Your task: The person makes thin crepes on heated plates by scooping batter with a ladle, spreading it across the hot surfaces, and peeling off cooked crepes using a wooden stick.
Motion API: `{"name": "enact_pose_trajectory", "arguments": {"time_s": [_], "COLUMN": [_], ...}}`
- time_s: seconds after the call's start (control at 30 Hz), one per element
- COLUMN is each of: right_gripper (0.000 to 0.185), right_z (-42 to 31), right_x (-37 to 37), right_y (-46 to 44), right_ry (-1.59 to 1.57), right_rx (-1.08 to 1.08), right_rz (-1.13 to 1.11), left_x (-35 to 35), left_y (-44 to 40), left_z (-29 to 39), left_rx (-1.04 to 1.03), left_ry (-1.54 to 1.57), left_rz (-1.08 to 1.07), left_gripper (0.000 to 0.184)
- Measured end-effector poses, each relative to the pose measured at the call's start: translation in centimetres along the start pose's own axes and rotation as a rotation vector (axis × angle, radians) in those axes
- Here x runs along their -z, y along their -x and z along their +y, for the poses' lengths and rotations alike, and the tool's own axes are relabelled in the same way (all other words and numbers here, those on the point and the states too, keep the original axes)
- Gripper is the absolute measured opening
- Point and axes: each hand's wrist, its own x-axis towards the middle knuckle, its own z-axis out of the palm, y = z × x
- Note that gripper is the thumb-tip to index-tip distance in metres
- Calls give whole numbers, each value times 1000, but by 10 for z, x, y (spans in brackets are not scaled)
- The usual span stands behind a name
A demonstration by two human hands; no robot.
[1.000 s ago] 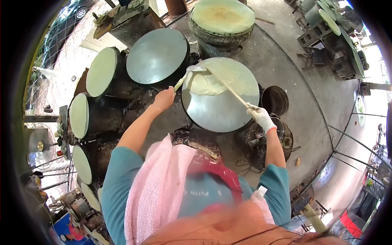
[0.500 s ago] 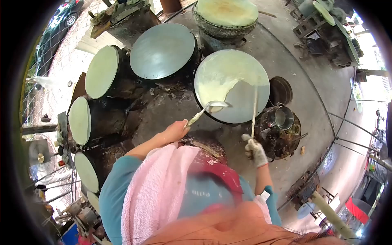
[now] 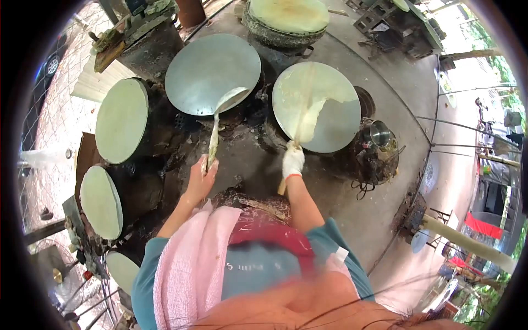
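- Bare metal griddle [image 3: 206, 66], upper middle of view: no batter layer seen on it; coating here judged not begun.
- Half-coated griddle [image 3: 341, 132], just right of the bare one: batter [image 3: 291, 91] covers the upper and left portions, with a thicker ridge running down the middle; lower right portion is exposed metal. Judged partway: spreading started, that portion remaining.
- Pale green sheets [image 3: 122, 121] on the griddles along the left side: the upper two look covered edge to edge; the lowest is partly hidden. Another green sheet [image 3: 289, 15], at the top, is cut by the frame, its visible part covered. Spreading there judged done; dryness cannot be told.
- Spreading stick [image 3: 282, 187]: crosses the half-coated griddle, blurred. Right hand [image 3: 293, 159], white-gloved, fingers closed around it.
- Ladle [image 3: 234, 99]: batter-smeared, bowl over the near edge of the bare metal griddle; contact uncertain. Left hand [image 3: 199, 179], bare, thumb and fingers closed on its handle.
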Motion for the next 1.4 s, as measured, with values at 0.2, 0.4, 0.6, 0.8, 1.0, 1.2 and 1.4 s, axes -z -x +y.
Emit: {"name": "enact_pose_trajectory", "arguments": {"time_s": [0.2,0.4,0.6,0.8,1.0,1.2,1.4], "right_gripper": [38,36,36,30,37,52,61], "right_z": [-46,-5,-12,36,9,57,-28], "right_x": [61,118,179,225,233,266,245], "right_y": [29,9,-41,-60,-125,-107,-245], "right_ry": [-532,619,147,766,452,709,969], "right_rx": [-328,131,82,286,284,319,464], "right_rz": [-149,-83,-201,-219,-224,-311,-137], "left_x": [-5,-45,-104,-146,-175,-189,-197], "left_y": [18,21,22,39,40,35,45], "left_z": [-38,0,41,74,84,81,89], "left_rx": [14,204,252,254,266,314,365], "left_ry": [73,321,344,283,222,249,208], "left_rz": [33,2,4,65,73,83,173], "left_gripper": [10,7,6,5,7,6,7]}}
